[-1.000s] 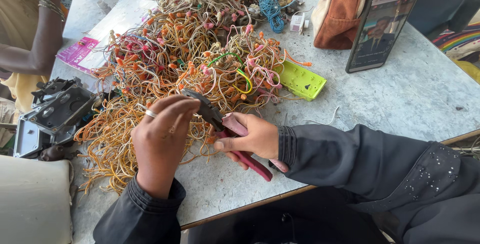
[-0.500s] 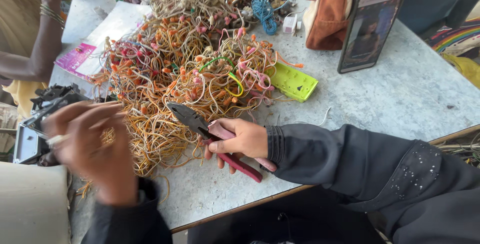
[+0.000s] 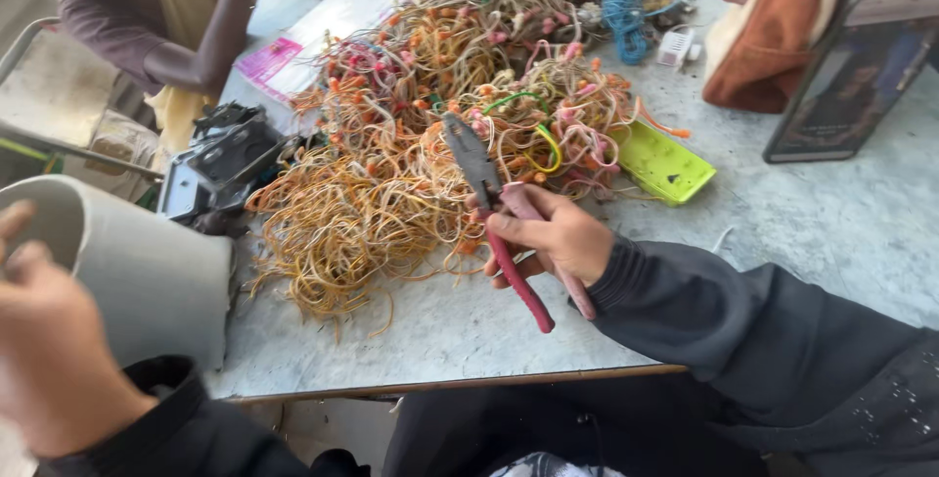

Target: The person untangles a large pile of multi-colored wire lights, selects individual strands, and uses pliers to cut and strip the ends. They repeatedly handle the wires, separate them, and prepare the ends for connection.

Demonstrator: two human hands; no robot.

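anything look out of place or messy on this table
The tangled heap of orange and tan wires sprawls loose over the table, strands trailing toward its near edge. A lime green tray lies askew, half tucked under the pile. The right hand holds red-handled pliers; the blurred left hand is off the table.

Right hand (image 3: 553, 237): closed in a grip around the red handles of the pliers (image 3: 499, 213), thumb on top, forearm in a dark sleeve extending right of the pliers. Left hand (image 3: 49, 340): raised well left of the pliers, blurred, fingers loosely curled, holding nothing visible.
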